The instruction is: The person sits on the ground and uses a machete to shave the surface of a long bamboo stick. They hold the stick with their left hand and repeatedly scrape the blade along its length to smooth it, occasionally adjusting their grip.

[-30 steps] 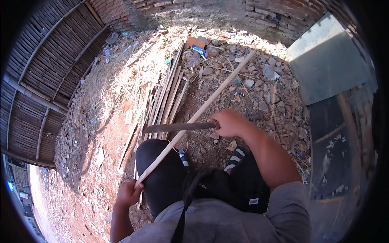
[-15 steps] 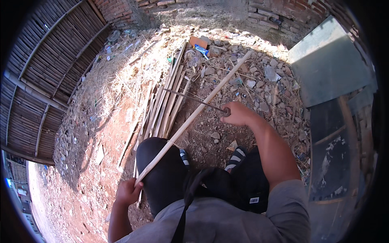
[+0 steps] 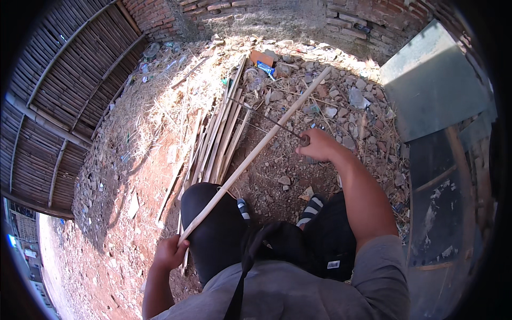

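Here a long pale bamboo stick [image 3: 250,157] is held at its near end by the left hand [image 3: 169,253], whose fingers are closed around it. Its long axis runs diagonally, from the lower left beside the knee up to the far right, where its tip points toward the brick wall [image 3: 277,10]. The right hand [image 3: 319,144] is clamped on the handle of a long knife [image 3: 266,118], whose thin dark blade points up and to the left, away from the person, above the stick. The ground [image 3: 106,224] is bare reddish earth strewn with stones, straw and litter; a bundle of split bamboo strips [image 3: 218,138] lies on it just left of the stick. A bamboo fence [image 3: 53,90] stands at the left, a grey metal sheet [image 3: 432,80] at the right. Compared with a second ago, the blade has been swung from lying across the stick to pointing away.
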{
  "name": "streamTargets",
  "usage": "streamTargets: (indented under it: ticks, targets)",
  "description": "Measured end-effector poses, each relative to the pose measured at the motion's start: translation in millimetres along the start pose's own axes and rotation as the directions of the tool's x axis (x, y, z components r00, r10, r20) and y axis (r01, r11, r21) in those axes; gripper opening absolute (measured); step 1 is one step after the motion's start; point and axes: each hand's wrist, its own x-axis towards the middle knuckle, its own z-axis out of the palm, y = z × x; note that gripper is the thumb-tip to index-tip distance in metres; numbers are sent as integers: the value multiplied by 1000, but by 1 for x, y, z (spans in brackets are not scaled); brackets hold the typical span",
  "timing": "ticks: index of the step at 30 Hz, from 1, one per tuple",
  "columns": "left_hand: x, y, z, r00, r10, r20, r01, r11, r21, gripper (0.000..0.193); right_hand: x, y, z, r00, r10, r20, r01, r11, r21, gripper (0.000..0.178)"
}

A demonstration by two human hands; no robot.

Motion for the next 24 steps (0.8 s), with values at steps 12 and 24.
streamTargets:
  ticks: [12,24]
  targets:
    - [2,6,-1,998,68,-7,-67,996,54,34,3,11,16,985,-47,-164,53,998,32,37]
    - [-8,17,-11,998,-66,17,64,994,91,30,13,21,32,975,-88,-206,88,996,-11,37]
